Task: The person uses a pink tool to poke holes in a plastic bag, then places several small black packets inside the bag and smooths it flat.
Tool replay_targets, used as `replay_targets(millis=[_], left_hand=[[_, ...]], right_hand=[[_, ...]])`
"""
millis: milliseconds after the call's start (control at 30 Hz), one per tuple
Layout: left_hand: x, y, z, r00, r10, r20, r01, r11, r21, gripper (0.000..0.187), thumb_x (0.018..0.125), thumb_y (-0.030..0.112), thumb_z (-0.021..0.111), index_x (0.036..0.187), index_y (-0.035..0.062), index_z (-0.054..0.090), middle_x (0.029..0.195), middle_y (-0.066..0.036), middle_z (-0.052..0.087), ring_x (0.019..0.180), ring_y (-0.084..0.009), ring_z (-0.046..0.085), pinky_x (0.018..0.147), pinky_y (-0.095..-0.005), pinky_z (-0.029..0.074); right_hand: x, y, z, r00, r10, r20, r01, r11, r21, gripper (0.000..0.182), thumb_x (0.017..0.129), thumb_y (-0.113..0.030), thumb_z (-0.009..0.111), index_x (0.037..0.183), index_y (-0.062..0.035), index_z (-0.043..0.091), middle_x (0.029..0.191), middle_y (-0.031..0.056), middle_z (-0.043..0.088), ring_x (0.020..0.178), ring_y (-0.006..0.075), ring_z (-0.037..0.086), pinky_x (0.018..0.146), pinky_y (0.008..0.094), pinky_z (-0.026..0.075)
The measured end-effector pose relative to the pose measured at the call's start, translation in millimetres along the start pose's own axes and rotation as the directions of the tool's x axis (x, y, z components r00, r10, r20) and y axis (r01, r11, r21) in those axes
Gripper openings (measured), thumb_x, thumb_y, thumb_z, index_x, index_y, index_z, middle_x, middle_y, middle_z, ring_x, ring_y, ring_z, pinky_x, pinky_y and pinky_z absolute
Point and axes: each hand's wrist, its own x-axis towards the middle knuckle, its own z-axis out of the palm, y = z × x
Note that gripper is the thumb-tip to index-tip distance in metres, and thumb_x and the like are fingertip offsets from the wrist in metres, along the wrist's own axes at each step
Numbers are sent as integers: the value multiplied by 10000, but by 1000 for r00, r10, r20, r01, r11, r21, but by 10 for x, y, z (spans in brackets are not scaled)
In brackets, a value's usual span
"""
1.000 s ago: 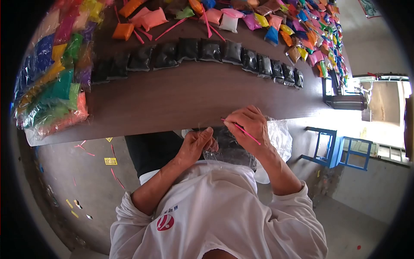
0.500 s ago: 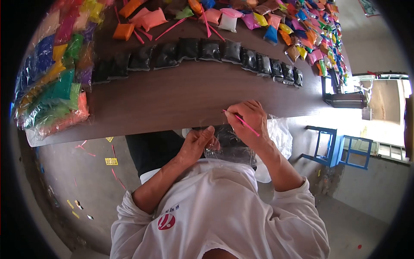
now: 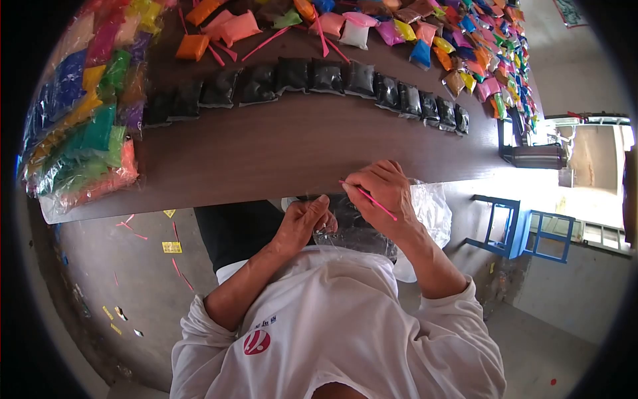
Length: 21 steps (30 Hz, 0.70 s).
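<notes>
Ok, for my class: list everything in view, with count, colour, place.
Table: one, brown, in front
Black packets: about twelve, black, table row
Small packets: many, multicoloured, table's far side
Bagged packets: many, multicoloured, table's left end
Pink sticks: several, pink, table and floor
Clear plastic: count unclear, transparent, table's near edge
Yellow labels: several, yellow, floor
Stools: count unclear, blue, right
Cylinder: one, metallic, table's right end
Shirt: one, white, worn
Left hand: one, bare, near table
Right hand: one, bare, holding a pink stick
</notes>
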Motion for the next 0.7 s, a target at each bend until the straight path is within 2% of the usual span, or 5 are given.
replay_targets(millis=[167,367,567,667,700], left_hand=[[7,-4,3,1000,13,1,-13,1000,3,575,1065,415,404,624,52,465,685,-114,614,703,-182,583,688,-333,467],[-8,-53,-22,1000,-15,-16,15,1000,-12,588,1054,446,420,616,57,470,710,-125,637,710,-179,585,695,-333,464],[9,-26,-31,1000,-14,7,14,1000,20,597,1042,470,438,611,59,475,705,-126,640,703,-176,589,690,-327,466],[-8,-46,-35,1000,-11,-7,11,1000,9,600,1040,470,443,605,58,473,688,-118,630,703,-176,594,686,-322,464],[-11,-39,-18,1000,-12,-17,12,1000,-5,600,1037,464,456,590,63,461,661,-94,586,702,-176,593,687,-326,468]], right_hand=[[57,73,20,998,32,-59,-37,995,-90,74,778,-96,742,793,-75,674,777,52,684,784,258,611,797,390,460],[48,3,-99,966,250,-62,-241,963,124,72,778,-89,748,796,-59,685,749,65,681,780,283,634,773,399,494],[-14,77,-129,962,262,-83,-252,961,112,85,783,-99,747,835,-48,702,806,103,685,798,294,636,760,404,504],[-31,149,-239,929,344,-135,-337,939,70,109,824,-105,739,890,-28,699,803,97,676,763,229,637,712,347,508],[-43,178,-278,897,422,-133,-403,903,151,117,842,-109,731,913,-23,696,793,87,669,746,198,627,693,322,501]])
